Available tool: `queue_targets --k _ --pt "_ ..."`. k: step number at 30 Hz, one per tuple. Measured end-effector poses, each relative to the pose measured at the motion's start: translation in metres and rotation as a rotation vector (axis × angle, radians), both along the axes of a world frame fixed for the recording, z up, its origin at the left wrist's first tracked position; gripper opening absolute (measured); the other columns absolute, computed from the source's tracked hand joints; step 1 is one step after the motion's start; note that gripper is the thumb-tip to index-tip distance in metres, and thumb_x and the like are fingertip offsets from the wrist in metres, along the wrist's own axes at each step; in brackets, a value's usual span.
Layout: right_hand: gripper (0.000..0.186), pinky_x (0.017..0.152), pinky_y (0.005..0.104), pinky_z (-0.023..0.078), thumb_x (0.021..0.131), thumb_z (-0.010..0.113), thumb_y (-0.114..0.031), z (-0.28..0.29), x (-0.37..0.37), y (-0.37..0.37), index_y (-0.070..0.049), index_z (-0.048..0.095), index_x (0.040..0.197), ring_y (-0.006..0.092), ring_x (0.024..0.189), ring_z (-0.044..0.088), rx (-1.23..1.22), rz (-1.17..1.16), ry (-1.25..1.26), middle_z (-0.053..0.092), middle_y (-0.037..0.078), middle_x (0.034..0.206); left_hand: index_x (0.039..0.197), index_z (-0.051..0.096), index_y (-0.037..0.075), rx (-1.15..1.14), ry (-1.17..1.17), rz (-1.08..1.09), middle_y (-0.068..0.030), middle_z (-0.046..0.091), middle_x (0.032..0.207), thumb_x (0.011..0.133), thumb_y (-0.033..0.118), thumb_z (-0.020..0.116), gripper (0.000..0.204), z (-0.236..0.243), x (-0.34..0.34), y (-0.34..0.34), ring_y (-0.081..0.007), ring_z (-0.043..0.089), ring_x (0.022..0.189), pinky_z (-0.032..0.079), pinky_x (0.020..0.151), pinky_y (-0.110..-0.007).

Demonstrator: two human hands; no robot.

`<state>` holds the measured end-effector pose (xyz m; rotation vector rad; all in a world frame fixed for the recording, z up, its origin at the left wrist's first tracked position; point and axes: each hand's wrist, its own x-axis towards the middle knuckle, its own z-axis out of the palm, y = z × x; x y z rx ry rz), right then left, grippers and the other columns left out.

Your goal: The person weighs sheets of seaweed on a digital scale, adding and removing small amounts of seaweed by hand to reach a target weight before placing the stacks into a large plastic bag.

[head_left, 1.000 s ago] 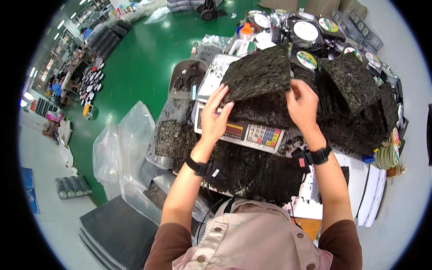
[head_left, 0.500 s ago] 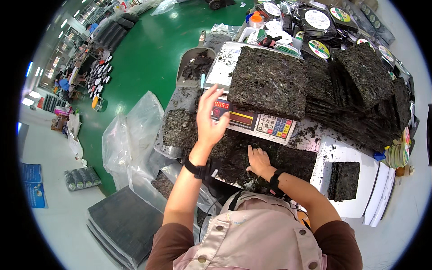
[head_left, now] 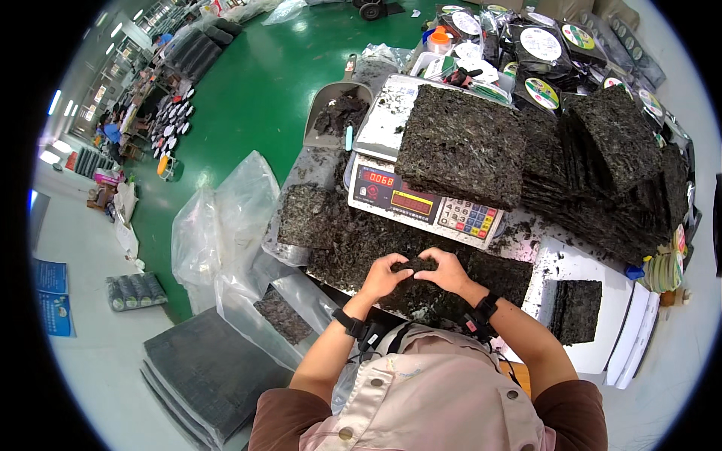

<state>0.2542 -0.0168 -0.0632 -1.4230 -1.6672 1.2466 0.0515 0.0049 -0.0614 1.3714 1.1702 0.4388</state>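
Observation:
A thick square slab of dark dried seaweed [head_left: 460, 143] lies on the pan of an electronic weighing scale [head_left: 421, 204]. In front of the scale, loose seaweed sheets [head_left: 353, 240] cover the table. My left hand [head_left: 382, 278] and my right hand [head_left: 445, 270] meet over these sheets, both pinching a small piece of seaweed [head_left: 413, 264] between the fingers. Each wrist wears a black band.
Tall stacks of seaweed slabs [head_left: 609, 158] stand to the right, with packed round seaweed discs [head_left: 541, 45] behind. A metal scoop [head_left: 335, 113] lies left of the scale. Clear plastic bags [head_left: 226, 218] hang at the table's left. One slab [head_left: 577, 310] rests on a white board.
A second ago both hands were setting the slab on the scale. They have come down to the sheets near me and now hold a small piece together.

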Motion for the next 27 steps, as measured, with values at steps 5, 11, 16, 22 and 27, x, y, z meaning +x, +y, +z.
queue_targets --k 5,11,16,22,27 --pt "0.038 0.072 0.0394 0.049 0.071 0.073 -0.021 -0.022 0.011 -0.016 0.000 0.055 0.097 0.0315 0.085 0.060 -0.237 -0.090 -0.123 0.059 0.018 0.093 0.089 0.056 0.004 -0.198 -0.177 0.419 0.0019 0.056 0.080 0.081 0.007 0.066 0.013 -0.003 -0.006 0.005 -0.0063 0.054 0.069 0.050 0.057 -0.022" --pt "0.031 0.082 0.0436 0.047 0.074 0.066 -0.012 -0.042 -0.012 -0.032 -0.002 0.057 0.102 0.0381 0.099 0.053 -0.078 0.573 -0.580 0.052 0.018 0.106 0.088 0.056 0.004 -0.280 -0.176 0.566 0.0005 0.055 0.082 0.080 0.007 0.067 0.014 -0.004 -0.025 0.008 -0.0090 0.056 0.069 0.051 0.056 -0.023" --pt "0.025 0.081 0.0421 0.049 0.075 0.059 -0.001 -0.058 -0.020 -0.011 0.001 0.056 0.100 0.0371 0.099 0.052 -0.072 0.339 -0.631 0.050 0.018 0.108 0.089 0.055 0.004 -0.263 -0.168 0.572 0.0008 0.053 0.083 0.079 0.007 0.067 0.015 0.000 -0.032 0.010 -0.0090 0.056 0.070 0.050 0.056 -0.023" --pt "0.018 0.080 0.0433 0.047 0.081 0.059 -0.010 -0.038 -0.005 -0.009 -0.002 0.058 0.097 0.0347 0.094 0.054 0.139 0.040 -0.467 0.056 0.017 0.097 0.098 0.055 0.003 -0.187 -0.099 0.516 -0.0020 0.055 0.090 0.079 0.011 0.068 0.024 -0.015 -0.039 0.012 -0.0118 0.056 0.075 0.051 0.065 -0.027" --pt "0.013 0.064 0.0375 0.048 0.080 0.064 -0.013 0.030 0.016 -0.013 -0.003 0.060 0.086 0.0296 0.075 0.060 0.356 -0.123 -0.157 0.061 0.012 0.079 0.112 0.054 -0.004 0.263 0.203 0.494 -0.0155 0.059 0.106 0.077 0.010 0.069 0.040 -0.006 -0.030 0.023 -0.0219 0.055 0.099 0.043 0.088 -0.030"
